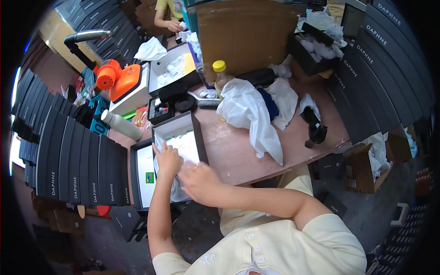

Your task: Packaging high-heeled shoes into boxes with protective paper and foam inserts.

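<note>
Insp. note, head view. Open shoe box (198,133), dark walls, white inside, sits at near edge of brown bench (238,151), lined w/ white tissue paper (183,146). Its lid (137,174) lies just beside it on person's left.

Left hand (167,159): palm down on tissue inside box, fingers (161,147) spread apart and flat, pressing, not gripping. Right hand (198,179): at box's near corner, over tissue that spills past the rim; fingers loosely curled, slightly blurred, so cannot tell if they pinch the paper or only rest on it.

Handling, by judgement: tissue v. light, soft, creases and tears easily; best taken at a free edge or corner w/ light pinch, smoothed w/ flat palm. Box prob. light, stiff card; hold by side walls.

Nearby: grey bottle (121,124) left of box, crumpled white wrap (250,117) mid-bench, stacks of dark boxes (73,160) on left side. Another person's hand (174,26) at far end, apart from this work
</note>
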Demonstrator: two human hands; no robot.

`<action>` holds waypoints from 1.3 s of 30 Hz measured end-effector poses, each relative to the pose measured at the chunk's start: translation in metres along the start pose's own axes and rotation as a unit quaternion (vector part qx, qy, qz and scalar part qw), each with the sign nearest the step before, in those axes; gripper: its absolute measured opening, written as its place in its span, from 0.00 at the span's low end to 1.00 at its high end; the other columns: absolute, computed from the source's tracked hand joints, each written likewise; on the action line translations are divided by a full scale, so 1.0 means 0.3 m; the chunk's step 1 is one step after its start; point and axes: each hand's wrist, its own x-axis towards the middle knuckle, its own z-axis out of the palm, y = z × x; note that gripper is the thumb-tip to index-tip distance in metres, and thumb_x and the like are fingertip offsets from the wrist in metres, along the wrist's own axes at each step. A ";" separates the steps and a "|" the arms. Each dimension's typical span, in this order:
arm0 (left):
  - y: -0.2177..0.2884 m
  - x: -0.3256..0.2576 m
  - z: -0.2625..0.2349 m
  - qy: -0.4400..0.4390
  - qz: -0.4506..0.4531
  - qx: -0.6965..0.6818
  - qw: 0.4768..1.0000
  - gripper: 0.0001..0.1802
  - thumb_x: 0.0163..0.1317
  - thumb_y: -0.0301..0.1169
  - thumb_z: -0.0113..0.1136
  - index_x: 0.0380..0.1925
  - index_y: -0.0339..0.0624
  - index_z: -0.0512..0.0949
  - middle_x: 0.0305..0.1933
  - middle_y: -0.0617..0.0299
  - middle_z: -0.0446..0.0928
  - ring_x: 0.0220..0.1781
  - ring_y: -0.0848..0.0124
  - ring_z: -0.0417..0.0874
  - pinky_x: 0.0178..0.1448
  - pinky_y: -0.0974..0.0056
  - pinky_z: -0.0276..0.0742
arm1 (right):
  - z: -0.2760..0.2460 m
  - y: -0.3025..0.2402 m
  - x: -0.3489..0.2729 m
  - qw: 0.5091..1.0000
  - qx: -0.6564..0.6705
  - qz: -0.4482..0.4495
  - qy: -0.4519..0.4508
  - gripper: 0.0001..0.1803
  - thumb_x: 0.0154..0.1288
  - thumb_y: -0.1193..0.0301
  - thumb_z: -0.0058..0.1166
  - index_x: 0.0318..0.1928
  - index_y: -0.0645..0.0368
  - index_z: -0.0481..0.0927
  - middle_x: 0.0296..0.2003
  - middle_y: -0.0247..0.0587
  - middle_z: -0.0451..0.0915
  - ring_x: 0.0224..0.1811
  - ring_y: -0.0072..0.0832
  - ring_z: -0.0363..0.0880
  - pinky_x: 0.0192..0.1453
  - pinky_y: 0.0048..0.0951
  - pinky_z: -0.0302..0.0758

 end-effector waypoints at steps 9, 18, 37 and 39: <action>0.267 0.101 -0.285 0.249 0.014 -0.511 0.823 0.17 0.59 0.33 0.57 0.46 0.36 0.74 0.31 0.54 0.78 0.29 0.66 0.80 0.36 0.62 0.78 | -0.324 0.596 -0.254 0.928 -0.042 0.328 0.173 0.17 0.50 0.71 0.58 0.42 0.60 0.76 0.39 0.44 0.75 0.45 0.42 0.71 0.50 0.39 0.68; 0.366 0.102 -0.552 -0.120 0.117 -0.867 0.469 0.41 0.61 0.58 0.42 0.62 0.33 0.61 0.43 0.47 0.77 0.27 0.62 0.84 0.20 0.66 0.78 | -0.805 0.423 -0.358 0.955 0.009 0.103 0.278 0.13 0.41 0.89 0.50 0.31 0.64 0.76 0.31 0.42 0.75 0.37 0.41 0.73 0.43 0.33 0.71; 0.707 -0.230 -0.616 0.347 0.212 -0.410 0.817 0.37 0.46 0.34 0.64 0.56 0.29 0.64 0.48 0.40 0.71 0.37 0.48 0.78 0.39 0.59 0.76 | -0.630 0.476 -0.279 0.922 0.073 0.171 0.340 0.14 0.55 0.75 0.50 0.44 0.62 0.76 0.42 0.51 0.75 0.51 0.48 0.71 0.57 0.43 0.65; 0.753 -0.154 -0.559 0.340 0.142 -0.476 0.798 0.16 0.52 0.20 0.53 0.44 0.31 0.72 0.37 0.45 0.74 0.32 0.48 0.76 0.32 0.56 0.71 | -0.593 0.401 -0.246 0.898 -0.008 0.173 0.404 0.26 0.58 0.65 0.50 0.57 0.62 0.69 0.57 0.54 0.65 0.62 0.47 0.61 0.65 0.43 0.56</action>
